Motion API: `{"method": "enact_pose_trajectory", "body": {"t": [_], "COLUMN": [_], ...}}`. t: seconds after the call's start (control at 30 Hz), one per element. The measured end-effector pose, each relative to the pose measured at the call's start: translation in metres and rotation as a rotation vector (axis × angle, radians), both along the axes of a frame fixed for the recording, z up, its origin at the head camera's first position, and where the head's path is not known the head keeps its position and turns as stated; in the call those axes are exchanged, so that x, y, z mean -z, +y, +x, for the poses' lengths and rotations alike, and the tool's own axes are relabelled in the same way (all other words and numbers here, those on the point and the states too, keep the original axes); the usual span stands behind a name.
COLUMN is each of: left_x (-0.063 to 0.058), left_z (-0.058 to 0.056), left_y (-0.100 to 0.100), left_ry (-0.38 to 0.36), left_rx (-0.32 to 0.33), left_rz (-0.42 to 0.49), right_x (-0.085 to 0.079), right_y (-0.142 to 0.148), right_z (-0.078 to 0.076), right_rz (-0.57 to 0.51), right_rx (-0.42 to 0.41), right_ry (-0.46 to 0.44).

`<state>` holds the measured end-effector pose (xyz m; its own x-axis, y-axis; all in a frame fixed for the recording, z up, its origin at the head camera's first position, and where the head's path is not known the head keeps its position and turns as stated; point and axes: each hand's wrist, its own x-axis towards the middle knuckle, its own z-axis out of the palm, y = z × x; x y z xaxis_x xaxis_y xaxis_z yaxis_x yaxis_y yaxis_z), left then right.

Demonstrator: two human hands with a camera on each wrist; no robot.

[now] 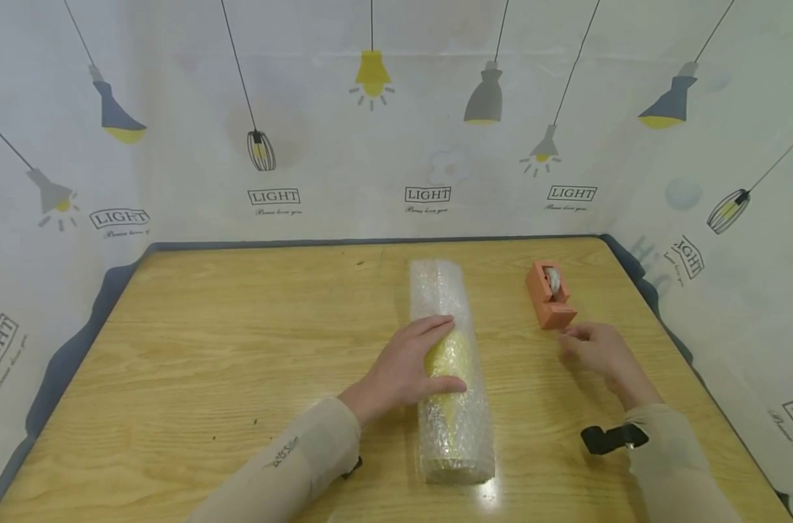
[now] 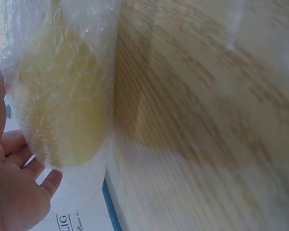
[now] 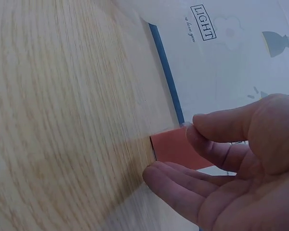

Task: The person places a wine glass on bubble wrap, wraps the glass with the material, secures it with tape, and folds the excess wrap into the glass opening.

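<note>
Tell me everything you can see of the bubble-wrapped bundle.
The bundle is a long, roughly cylindrical roll lying on its side on the wooden table, left of the orange tape dispenser, its length running away from the person. Clear, shiny, plastic-looking bubble wrap surrounds a yellow thing, rounded at one end and narrowing toward the near end; what it is cannot be told. The left hand rests on it, thumb and fingers spread.

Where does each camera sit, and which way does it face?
Head: on the head, facing forward and down over the table; left hand, right hand, sleeves show.
Left wrist: on that wrist, facing the bubble-wrapped bundle; left hand shows.
Right wrist: on that wrist, facing the orange dispenser; right hand shows.
Head and left wrist share the bundle.
</note>
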<state>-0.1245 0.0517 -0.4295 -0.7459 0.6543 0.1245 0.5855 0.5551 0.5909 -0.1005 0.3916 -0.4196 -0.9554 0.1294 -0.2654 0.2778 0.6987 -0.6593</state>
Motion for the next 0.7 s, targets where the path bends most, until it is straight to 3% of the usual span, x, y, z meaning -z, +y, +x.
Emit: {"method": "enact_pose_trajectory", "body": {"t": [0.27, 0.43, 0.7], "left_x": [0.0, 0.0, 0.001], "left_z": [0.0, 0.0, -0.001], "left_y": [-0.001, -0.001, -0.001], "left_ry": [0.023, 0.027, 0.015], "left_rx": [0.003, 0.007, 0.009], "left_rz": [-0.006, 0.005, 0.001], "right_x": [-0.004, -0.007, -0.014], "right_y": [-0.007, -0.014, -0.029], "right_z": [0.001, 0.001, -0.001], "right_rz": [-0.004, -0.086, -0.194], "right_rx": [-0.122, -0.216, -0.327], "right_ry": [0.04, 0.068, 0.008]}}
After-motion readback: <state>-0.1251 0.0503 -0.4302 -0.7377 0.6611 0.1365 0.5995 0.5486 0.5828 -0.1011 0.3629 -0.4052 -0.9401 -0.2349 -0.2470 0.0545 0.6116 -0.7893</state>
